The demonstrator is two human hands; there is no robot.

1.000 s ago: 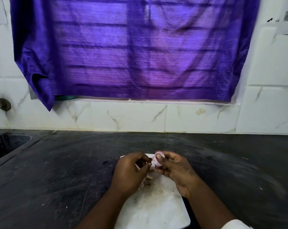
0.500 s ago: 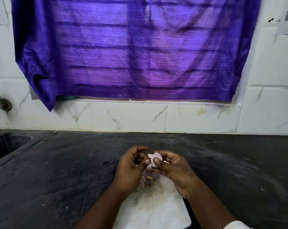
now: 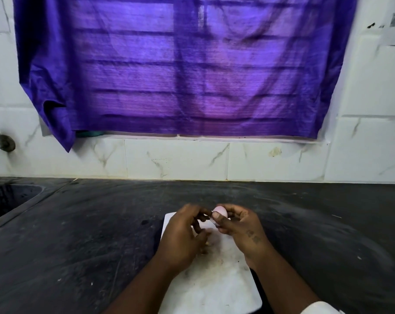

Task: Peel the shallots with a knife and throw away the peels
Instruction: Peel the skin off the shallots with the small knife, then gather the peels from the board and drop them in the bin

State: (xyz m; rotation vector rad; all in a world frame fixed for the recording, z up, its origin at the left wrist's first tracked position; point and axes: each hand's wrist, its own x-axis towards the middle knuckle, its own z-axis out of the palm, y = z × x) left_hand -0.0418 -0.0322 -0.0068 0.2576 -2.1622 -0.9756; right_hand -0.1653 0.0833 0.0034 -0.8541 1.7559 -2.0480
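Head view: dark stone countertop (image 3: pixel 78 234) below marble-tiled wall (image 3: pixel 176 159) and purple curtain (image 3: pixel 180 64); sink (image 3: pixel 8 200) at far left. White cutting board (image 3: pixel 214 284) at centre. Pale pink shallot (image 3: pixel 221 211) above board's far end, pinched between right hand (image 3: pixel 241 230) thumb and fingers. Left hand (image 3: pixel 183 234) fingers curled, fingertips touching shallot's left side. Peel scraps (image 3: pixel 209 242) on board, partly hidden.

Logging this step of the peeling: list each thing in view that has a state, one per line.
shallot: pale, held above the board
right hand: shut on the shallot
left hand: fingertips at the shallot; a knife cannot be made out
cutting board: flat, bits of peel on it
curtain: drawn across the window
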